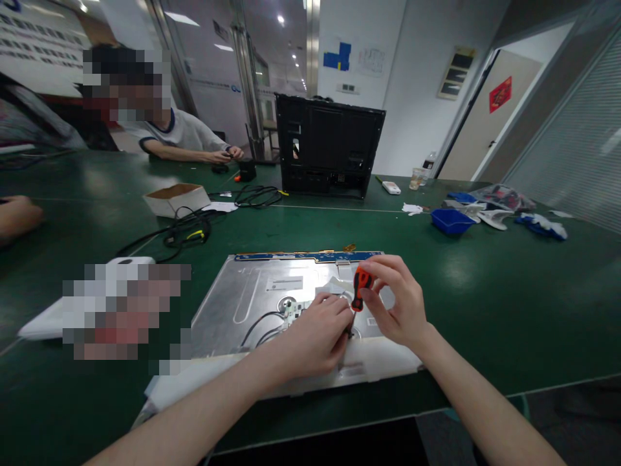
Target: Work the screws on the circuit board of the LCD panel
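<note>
A silver display panel [228, 304] lies flat on the green table, with a blue circuit strip [295, 257] along its far edge. My right hand [398, 301] grips the red and black handle of a screwdriver [361, 288], whose shaft points down at the panel. Close beside the tip, my left hand [323, 330] is closed with its fingers bent down over the panel; what they hold, if anything, is hidden. A small green-white circuit board [293, 312] with black wires shows left of that hand. White foam sheeting [388, 356] lies along the panel's near edge.
A black monitor housing [330, 145] stands upright at the back. Black cables [187, 230] and an open cardboard box [177, 199] lie to the left. A blue tray [451, 221] and gloves [541, 226] are on the right. Another person [189, 136] sits across the table.
</note>
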### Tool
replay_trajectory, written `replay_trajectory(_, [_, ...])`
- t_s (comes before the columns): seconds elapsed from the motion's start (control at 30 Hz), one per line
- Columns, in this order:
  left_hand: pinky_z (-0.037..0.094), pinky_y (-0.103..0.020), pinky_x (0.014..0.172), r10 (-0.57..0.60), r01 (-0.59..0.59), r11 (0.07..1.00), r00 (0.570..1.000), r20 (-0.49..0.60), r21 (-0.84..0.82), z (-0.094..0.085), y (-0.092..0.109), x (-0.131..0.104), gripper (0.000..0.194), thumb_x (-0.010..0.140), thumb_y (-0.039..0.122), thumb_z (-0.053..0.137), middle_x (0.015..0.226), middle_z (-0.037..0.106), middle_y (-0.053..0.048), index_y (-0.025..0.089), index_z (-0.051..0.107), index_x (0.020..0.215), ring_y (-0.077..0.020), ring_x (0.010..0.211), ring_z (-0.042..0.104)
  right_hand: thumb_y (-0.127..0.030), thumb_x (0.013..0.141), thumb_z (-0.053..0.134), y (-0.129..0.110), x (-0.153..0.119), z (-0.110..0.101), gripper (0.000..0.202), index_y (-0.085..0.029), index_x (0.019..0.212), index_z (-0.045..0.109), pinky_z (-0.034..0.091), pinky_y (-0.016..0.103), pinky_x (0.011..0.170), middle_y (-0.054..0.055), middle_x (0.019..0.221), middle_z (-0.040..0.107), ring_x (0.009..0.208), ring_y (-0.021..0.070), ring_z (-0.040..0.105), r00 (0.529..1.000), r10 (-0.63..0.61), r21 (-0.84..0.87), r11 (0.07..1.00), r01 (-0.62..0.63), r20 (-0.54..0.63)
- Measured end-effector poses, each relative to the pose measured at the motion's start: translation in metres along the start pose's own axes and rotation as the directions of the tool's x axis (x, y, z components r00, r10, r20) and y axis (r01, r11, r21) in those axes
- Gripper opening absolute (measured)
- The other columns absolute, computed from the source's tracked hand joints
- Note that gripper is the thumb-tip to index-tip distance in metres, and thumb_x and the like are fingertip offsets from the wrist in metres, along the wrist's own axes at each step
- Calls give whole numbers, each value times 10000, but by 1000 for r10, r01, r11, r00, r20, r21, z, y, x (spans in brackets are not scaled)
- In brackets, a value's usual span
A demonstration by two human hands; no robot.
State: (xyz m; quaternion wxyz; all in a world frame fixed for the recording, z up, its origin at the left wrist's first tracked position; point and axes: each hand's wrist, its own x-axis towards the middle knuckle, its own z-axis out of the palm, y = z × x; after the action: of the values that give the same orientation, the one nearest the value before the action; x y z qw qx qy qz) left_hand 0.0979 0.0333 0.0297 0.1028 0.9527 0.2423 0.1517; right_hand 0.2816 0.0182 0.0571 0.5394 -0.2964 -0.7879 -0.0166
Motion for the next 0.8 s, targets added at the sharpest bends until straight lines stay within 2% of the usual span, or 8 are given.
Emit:
replay_trajectory(0.1, [417,-427,923,1,-1,1000,1000,2,-2,0,0,0,58,861,139,507,957,626,-84,182,542,844,-247,905,553,-148,922,536,1,-2,1,389,-261,1293,516,563,252,511,82,1099,638,794,165,659,1000,0,25,1000,0,-6])
replay_trajectory(0.3, [413,-435,943,0,1,1000,1000,5,-24,0,0,-1,104,856,129,498,1007,640,-95,179,572,910,-260,950,566,-165,857,691,3,-6,5,482,-242,1279,473,541,230,488,77,1075,682,703,138,665,998,6,81,997,0,-70])
replay_trajectory(0.53, [414,-443,941,1,-1,1000,1000,13,-27,0,0,0,123,856,126,487,993,639,-96,177,583,914,-261,945,570,-143,870,621,0,-2,3,451,-243,1277,456,534,234,480,88,1108,667,722,142,655,999,0,76,997,3,-42])
replay_trajectory(0.8, [406,-447,972,9,-9,1000,1000,10,-24,0,0,0,131,863,130,497,1031,641,-102,173,588,947,-265,982,568,-127,853,620,1,-2,3,446,-260,1260,498,509,235,442,46,1021,594,657,125,588,998,-26,56,998,29,-53])
